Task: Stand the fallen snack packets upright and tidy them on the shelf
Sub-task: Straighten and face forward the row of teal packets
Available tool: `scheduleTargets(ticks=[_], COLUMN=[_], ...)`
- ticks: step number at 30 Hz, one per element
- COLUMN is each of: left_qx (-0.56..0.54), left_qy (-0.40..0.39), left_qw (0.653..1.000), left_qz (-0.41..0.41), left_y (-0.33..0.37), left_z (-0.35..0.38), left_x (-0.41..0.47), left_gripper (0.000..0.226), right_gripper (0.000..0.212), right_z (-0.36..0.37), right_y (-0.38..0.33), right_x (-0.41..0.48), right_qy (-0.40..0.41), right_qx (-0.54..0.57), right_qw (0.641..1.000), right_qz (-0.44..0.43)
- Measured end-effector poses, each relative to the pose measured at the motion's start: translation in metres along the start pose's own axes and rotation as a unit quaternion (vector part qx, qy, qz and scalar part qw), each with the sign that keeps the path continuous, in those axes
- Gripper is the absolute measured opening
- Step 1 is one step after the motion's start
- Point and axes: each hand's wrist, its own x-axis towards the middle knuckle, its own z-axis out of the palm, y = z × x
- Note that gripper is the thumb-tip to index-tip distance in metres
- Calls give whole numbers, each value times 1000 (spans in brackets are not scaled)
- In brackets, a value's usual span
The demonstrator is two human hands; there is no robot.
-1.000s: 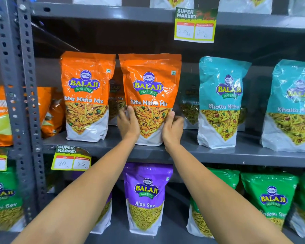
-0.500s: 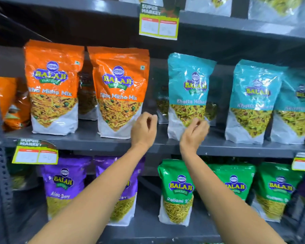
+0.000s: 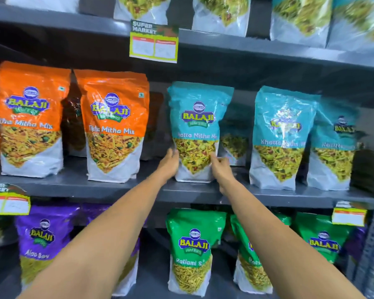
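- Middle shelf (image 3: pixel 117 188), grey metal, crosses the centre of the frame; both bare arms reach up to it from the lower edge.
- Teal Khatta Mitha packet (image 3: pixel 198 130) stands upright at centre frame, base on the shelf, with a second teal packet partly hidden behind its right side.
- Left hand (image 3: pixel 168 164) lies flat against the packet's lower left edge, fingers extended and touching the film; not clenched.
- Right hand (image 3: pixel 219 169) meets the packet's lower right edge, fingers curled and a fingertip on the clear window. Whether it pinches the film or only touches it cannot be told.
- The packet sits between the two hands, pressed from both sides rather than lifted.
- Left of it, two orange Tikha Mitha Mix packets (image 3: pixel 115 126) stand upright, apart from the hands.
- Right of it, two more teal packets (image 3: pixel 281 139) stand upright, the far one overlapped by the nearer.
- Yellow price tag (image 3: pixel 153 43) hangs from the shelf above, upper centre; print blurred.
- Lower shelf: purple Aloo Sev packet (image 3: pixel 41 244) at lower left, green Ratlami packet (image 3: pixel 192 249) at lower centre, both upright.
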Motion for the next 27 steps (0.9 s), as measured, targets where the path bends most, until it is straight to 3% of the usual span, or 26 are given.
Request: scheduleTargets(ticks=[5, 8, 13, 18, 20, 23, 27], left_qx=[65, 45, -87, -37, -3, -133, -244], left_qy=[44, 41, 24, 92, 88, 51, 90], left_qw=[996, 998, 996, 995, 995, 989, 966], left_qz=[31, 31, -19, -23, -36, -34, -8], left_y=[-24, -28, -32, -28, -22, -2, 32], left_z=[-15, -18, -35, -39, -39, -45, -50], left_x=[3, 2, 0, -9, -11, -10, -1], left_gripper=[20, 21, 5, 7, 4, 14, 24], right_gripper=[32, 24, 19, 11, 8, 11, 13], right_z=[-19, -19, -15, -10, -11, -20, -25], right_y=[11, 12, 8, 8, 6, -9, -58], right_x=[11, 11, 8, 6, 7, 15, 33], right_qy=[-16, -9, 7, 75, 51, -11, -25], right_qx=[28, 26, 24, -35, -36, 35, 128], right_qw=[999, 1000, 999, 996, 998, 999, 991], right_qz=[1, -13, -20, -25, -8, 6, -42])
